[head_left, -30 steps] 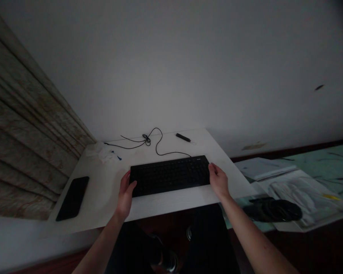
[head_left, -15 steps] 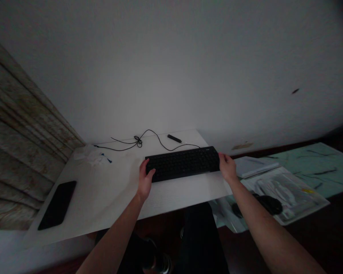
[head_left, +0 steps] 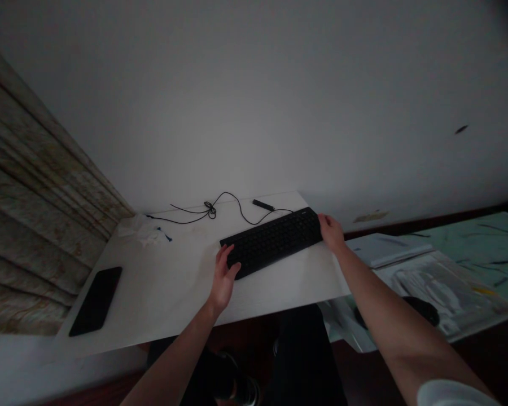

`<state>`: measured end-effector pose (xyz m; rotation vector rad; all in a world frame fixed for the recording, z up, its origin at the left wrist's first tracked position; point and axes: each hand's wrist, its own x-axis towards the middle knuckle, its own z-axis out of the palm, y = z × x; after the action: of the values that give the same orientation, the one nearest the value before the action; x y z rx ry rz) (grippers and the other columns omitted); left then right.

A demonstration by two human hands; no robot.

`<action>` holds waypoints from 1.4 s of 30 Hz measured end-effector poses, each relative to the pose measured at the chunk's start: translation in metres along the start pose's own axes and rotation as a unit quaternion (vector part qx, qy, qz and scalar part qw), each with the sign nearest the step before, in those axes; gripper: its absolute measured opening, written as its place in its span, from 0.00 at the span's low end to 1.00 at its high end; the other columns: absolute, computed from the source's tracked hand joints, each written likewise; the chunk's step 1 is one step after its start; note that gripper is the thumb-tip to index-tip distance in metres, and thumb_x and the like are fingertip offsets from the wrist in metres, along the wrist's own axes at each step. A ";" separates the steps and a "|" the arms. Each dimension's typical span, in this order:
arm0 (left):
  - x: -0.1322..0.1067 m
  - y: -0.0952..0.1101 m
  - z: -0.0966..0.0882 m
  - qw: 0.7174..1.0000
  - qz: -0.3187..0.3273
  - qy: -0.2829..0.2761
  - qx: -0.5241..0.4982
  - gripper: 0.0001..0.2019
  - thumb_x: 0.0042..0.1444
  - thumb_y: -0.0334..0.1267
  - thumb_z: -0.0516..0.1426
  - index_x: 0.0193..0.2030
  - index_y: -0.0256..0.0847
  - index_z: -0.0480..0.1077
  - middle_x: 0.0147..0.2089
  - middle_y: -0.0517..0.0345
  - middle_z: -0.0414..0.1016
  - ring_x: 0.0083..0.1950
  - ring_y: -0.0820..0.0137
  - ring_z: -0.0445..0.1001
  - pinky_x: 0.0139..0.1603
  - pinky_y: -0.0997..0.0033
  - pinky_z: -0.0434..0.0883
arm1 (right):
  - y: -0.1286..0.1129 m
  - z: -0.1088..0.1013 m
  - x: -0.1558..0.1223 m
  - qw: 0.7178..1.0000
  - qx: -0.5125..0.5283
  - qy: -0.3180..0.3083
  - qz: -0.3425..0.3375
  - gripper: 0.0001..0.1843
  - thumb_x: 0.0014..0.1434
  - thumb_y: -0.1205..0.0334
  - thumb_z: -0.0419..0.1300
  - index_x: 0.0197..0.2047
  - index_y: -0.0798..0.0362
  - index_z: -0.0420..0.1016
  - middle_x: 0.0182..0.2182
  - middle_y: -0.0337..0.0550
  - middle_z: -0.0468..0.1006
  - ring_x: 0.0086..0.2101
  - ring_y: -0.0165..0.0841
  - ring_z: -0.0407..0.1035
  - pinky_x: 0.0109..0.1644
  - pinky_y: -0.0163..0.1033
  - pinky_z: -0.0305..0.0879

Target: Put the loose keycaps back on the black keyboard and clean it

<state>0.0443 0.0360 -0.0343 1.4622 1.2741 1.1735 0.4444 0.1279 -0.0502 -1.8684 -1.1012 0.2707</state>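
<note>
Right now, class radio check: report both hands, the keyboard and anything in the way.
Left hand on left end of keyboard, right hand on right end. Keyboard slanted, right end farther away. Possible snag: bunched cable behind it.

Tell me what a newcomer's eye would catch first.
Likely the black keyboard, slanting over the white table with the left hand at one end and the right hand at the other. Next, the dark phone at the table's left and the patterned curtain beside it.
</note>
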 end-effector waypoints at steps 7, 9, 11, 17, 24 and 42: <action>0.015 -0.010 -0.049 0.990 0.043 -0.037 0.129 0.22 0.58 0.41 0.59 0.60 0.48 0.70 0.71 0.49 0.60 0.72 0.57 0.61 0.69 0.50 0.64 | -0.002 -0.009 -0.038 0.994 -0.047 0.052 -0.082 0.29 0.65 0.44 0.49 0.55 0.59 0.74 0.53 0.63 0.78 0.54 0.49 0.70 0.61 0.56 0.62; 0.032 -0.013 -0.085 0.969 0.065 0.007 0.239 0.20 0.58 0.37 0.57 0.57 0.46 0.72 0.69 0.48 0.63 0.70 0.56 0.62 0.71 0.48 0.62 | -0.006 -0.013 -0.067 0.986 -0.071 0.071 -0.137 0.26 0.64 0.47 0.52 0.54 0.57 0.75 0.54 0.61 0.77 0.56 0.50 0.68 0.63 0.59 0.60; 0.053 -0.015 -0.125 0.928 0.052 0.090 0.357 0.20 0.57 0.34 0.55 0.57 0.42 0.72 0.68 0.43 0.65 0.69 0.52 0.63 0.71 0.43 0.60 | -0.014 -0.013 -0.100 0.980 -0.071 0.056 -0.177 0.21 0.64 0.49 0.54 0.51 0.53 0.76 0.52 0.59 0.77 0.55 0.50 0.68 0.62 0.59 0.61; 0.095 -0.018 -0.210 0.829 -0.081 0.145 0.534 0.20 0.62 0.34 0.50 0.59 0.32 0.69 0.66 0.29 0.65 0.66 0.43 0.65 0.63 0.37 0.62 | -0.067 0.007 -0.177 0.974 0.032 -0.113 -0.195 0.14 0.64 0.55 0.55 0.48 0.48 0.77 0.45 0.50 0.79 0.44 0.44 0.73 0.52 0.53 0.70; 0.084 0.000 -0.187 0.880 -0.019 0.191 0.436 0.15 0.64 0.38 0.48 0.47 0.37 0.74 0.49 0.42 0.78 0.54 0.55 0.75 0.58 0.52 0.69 | -0.138 0.041 -0.207 0.920 0.188 -0.323 -0.116 0.12 0.64 0.50 0.59 0.43 0.47 0.79 0.38 0.45 0.80 0.34 0.37 0.73 0.36 0.42 0.68; 0.014 -0.012 -0.039 0.924 0.206 -0.089 0.310 0.27 0.61 0.46 0.60 0.65 0.44 0.64 0.70 0.41 0.62 0.70 0.51 0.62 0.68 0.39 0.64 | -0.158 0.109 -0.027 0.986 0.160 -0.050 0.011 0.17 0.51 0.49 0.65 0.36 0.54 0.77 0.28 0.41 0.76 0.29 0.35 0.67 0.36 0.40 0.64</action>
<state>0.0044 0.0518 -0.0363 2.3382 1.3077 0.8890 0.2743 0.2004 0.0089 -1.5954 -1.0358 0.5272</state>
